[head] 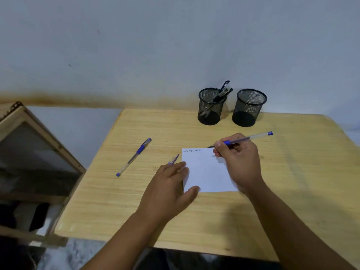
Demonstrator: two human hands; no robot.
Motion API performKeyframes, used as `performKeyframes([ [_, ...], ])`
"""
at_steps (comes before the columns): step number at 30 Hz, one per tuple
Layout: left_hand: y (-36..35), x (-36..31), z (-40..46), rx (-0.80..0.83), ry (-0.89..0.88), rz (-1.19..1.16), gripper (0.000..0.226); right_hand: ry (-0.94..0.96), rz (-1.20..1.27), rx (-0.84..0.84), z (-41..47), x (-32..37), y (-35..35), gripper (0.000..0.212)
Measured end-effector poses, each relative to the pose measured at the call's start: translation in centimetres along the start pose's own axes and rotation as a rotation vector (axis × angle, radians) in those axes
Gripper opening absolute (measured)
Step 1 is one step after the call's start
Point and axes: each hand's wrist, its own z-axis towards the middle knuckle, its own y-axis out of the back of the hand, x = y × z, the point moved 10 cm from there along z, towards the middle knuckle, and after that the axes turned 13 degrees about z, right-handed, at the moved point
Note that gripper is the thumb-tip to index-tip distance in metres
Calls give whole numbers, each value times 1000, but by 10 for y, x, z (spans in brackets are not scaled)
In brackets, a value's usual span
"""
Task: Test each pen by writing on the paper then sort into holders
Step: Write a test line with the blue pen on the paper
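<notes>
Wooden table (292, 191) against pale wall (136, 45)

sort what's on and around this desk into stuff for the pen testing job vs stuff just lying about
For the job:
paper
pen in right hand
capped blue pen
pen by left hand
left holder, with pens in it
right holder

Lying about:
wooden framed panel beside the desk

Worktop (214, 215) pale yellow wood, fine streaked grain. Paper (208, 172) white, blue scribbles along top edge. Loose pen (134, 156) — clear barrel, blue grip and cap. Two holders (209, 112) (247, 112) black wire mesh. Wall (155, 45) grey-white — brown stain band low.
</notes>
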Motion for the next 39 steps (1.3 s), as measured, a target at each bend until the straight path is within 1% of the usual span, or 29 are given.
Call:
performKeyframes([
  [2,8,10,1,-47,80,-51,47,3,6,3,-4,6,3,5],
  [5,19,30,11,-160,209,-49,28,5,23,15,-10,13,9,4],
  [7,18,46,18,-141,331,-58,25,2,23,26,-15,16,12,3],
  [9,11,56,21,-52,437,-86,18,2,38,39,-20,17,15,5],
  [10,8,57,22,-15,456,-86,15,1,45,45,-23,17,16,6],
  [12,4,59,24,11,456,-60,18,-7,55,57,-27,17,16,7],
  [15,6,64,25,-34,465,-69,16,-20,60,67,-33,16,15,8],
  [17,13,64,21,-86,504,-179,9,-28,82,77,-36,17,14,7],
  [19,21,60,14,-141,554,-383,9,-32,100,97,-38,21,11,7],
  [21,29,48,9,-177,546,-566,13,-23,98,130,-40,28,7,7],
  [22,34,41,6,-187,525,-622,14,-14,96,149,-40,32,4,7],
  [27,52,12,-3,-185,465,-747,13,31,82,187,-43,45,-2,8],
  [32,63,-2,-5,-202,413,-750,18,50,56,216,-47,48,-2,7],
  [39,60,-16,-2,-190,342,-702,16,14,81,209,-52,40,1,8],
])
